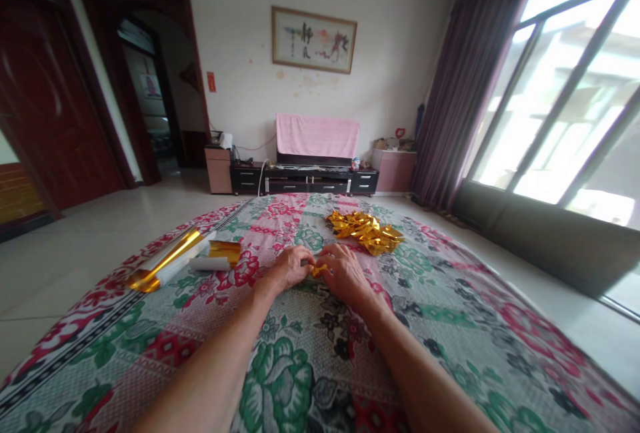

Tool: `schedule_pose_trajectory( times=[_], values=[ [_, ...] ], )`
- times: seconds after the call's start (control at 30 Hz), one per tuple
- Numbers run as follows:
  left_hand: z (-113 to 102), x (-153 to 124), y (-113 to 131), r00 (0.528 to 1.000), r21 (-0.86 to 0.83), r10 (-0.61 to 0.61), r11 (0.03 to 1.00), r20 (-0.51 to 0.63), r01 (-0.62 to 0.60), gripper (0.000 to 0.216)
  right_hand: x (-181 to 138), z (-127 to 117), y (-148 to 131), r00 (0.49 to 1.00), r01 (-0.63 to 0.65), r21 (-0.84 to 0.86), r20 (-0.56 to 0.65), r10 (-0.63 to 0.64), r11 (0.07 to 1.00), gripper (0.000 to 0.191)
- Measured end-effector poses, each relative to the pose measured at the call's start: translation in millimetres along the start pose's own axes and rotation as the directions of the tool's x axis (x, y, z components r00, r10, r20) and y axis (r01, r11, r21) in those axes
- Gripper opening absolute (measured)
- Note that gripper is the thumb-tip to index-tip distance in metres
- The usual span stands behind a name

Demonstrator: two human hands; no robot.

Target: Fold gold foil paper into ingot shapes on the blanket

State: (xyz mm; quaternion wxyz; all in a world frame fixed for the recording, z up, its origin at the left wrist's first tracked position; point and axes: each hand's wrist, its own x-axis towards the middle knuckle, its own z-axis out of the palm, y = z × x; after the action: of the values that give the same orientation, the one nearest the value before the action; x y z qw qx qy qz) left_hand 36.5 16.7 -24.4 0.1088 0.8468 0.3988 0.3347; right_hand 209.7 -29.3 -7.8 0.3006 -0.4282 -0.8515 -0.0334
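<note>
My left hand [293, 266] and my right hand [343, 273] meet over a floral bedspread [280, 366], fingers curled and pinched together on a small piece of gold foil paper [320, 269] held between them. Only a bit of the foil shows between the fingertips. A pile of folded gold foil pieces [366, 231] lies just beyond my right hand. To the left of my left hand lie sheets of gold foil with white backing [175, 259], partly rolled.
The bedspread lies spread over a tiled floor [75, 253]. A low dark TV cabinet [305, 179] with a pink cloth stands at the far wall. A dark wooden door [45, 106] is at left, a sliding glass window with curtain [550, 99] at right.
</note>
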Motion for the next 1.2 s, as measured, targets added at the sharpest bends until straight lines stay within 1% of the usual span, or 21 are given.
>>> schedule_pose_trajectory(
  times=[0.1, 0.17, 0.23, 0.3, 0.43, 0.5, 0.63, 0.8, 0.93, 1.1, 1.2],
  values=[
    [2, 0, -2, 1.0, -0.014, 0.017, 1.0, -0.013, -0.017, 0.013, -4, 1, -2, 0.993, 0.086, 0.116, 0.07, -0.095, 0.99, 0.02],
    [4, 0, -4, 0.999, -0.015, 0.029, 0.999, -0.023, -0.029, 0.013, -6, 2, -2, 0.99, 0.106, 0.15, 0.076, -0.118, 0.983, 0.021],
    [6, 1, -7, 0.999, -0.017, 0.037, 0.999, -0.025, -0.038, 0.014, -6, 1, -2, 0.991, 0.1, 0.159, 0.076, -0.113, 0.982, 0.021],
    [8, 1, -10, 0.999, -0.02, 0.029, 0.999, -0.019, -0.029, 0.015, -3, -1, 0, 0.988, 0.096, 0.16, 0.102, -0.113, 0.983, 0.021],
    [9, 2, -13, 1.0, -0.021, -0.005, 1.0, 0.009, 0.005, 0.016, 8, -9, 4, 0.959, 0.151, 0.14, 0.221, -0.179, 0.979, 0.018],
    [8, 2, -11, 1.0, -0.021, -0.023, 0.999, 0.018, 0.024, 0.016, 12, -13, 5, 0.944, 0.182, 0.131, 0.255, -0.211, 0.975, 0.017],
    [3, 1, -4, 0.998, -0.03, -0.05, 0.998, 0.026, 0.051, 0.017, 14, -16, 8, 0.931, 0.236, 0.149, 0.247, -0.267, 0.96, 0.018],
    [0, 0, 1, 0.997, -0.043, -0.068, 0.997, 0.02, 0.069, 0.016, 16, -15, 13, 0.921, 0.265, 0.154, 0.252, -0.297, 0.952, 0.019],
    [3, 1, -3, 0.997, -0.046, -0.075, 0.996, 0.027, 0.076, 0.016, 15, -14, 11, 0.925, 0.259, 0.113, 0.256, -0.28, 0.959, 0.021],
    [6, 2, -7, 0.997, -0.038, -0.07, 0.997, 0.024, 0.071, 0.016, 9, -11, 6, 0.942, 0.245, 0.045, 0.224, -0.248, 0.969, 0.022],
    [6, 2, -7, 0.998, -0.033, -0.069, 0.997, 0.013, 0.069, 0.016, 8, -8, 5, 0.943, 0.259, 0.06, 0.199, -0.266, 0.964, 0.019]
  ],
)
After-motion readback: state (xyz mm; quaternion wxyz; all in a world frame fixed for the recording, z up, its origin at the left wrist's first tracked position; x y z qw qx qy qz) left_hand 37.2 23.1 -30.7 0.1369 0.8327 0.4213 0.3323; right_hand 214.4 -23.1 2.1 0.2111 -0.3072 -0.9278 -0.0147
